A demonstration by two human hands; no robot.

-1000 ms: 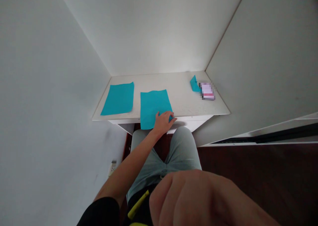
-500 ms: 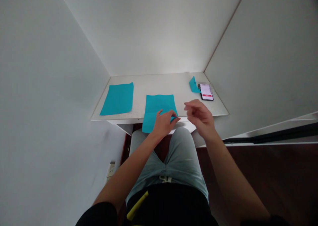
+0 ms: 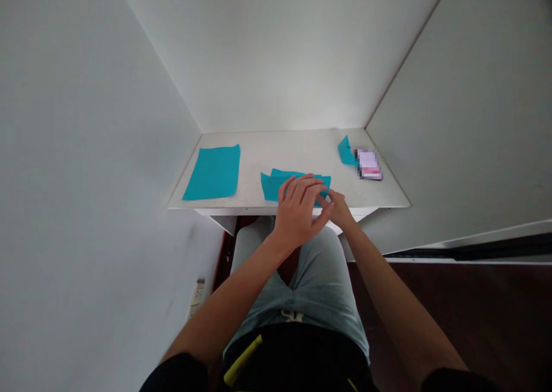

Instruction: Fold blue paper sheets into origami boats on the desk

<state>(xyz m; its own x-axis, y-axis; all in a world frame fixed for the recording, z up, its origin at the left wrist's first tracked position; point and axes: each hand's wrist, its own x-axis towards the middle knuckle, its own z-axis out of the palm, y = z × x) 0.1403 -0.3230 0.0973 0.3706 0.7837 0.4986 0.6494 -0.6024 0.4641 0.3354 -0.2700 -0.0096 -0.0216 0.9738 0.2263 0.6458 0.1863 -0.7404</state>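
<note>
A teal paper sheet [image 3: 271, 185] lies at the near edge of a small white desk [image 3: 297, 150], now folded or turned into a wide low strip. My left hand [image 3: 298, 211] hovers over its middle, fingers together and bent, covering part of it. My right hand [image 3: 340, 207] sits at the sheet's right end, fingers pinched on the paper's edge. Most of the sheet's near side is hidden behind both hands.
A second flat teal sheet [image 3: 213, 172] lies on the desk's left side. A small folded teal piece [image 3: 346, 150] and a phone [image 3: 370, 165] sit at the back right corner. White walls close in on three sides. My knees are under the desk edge.
My right hand came down from close to the camera to the sheet's right end. The sheet went from a tall rectangle overhanging the edge to a short wide shape. My left hand shifted onto its middle.
</note>
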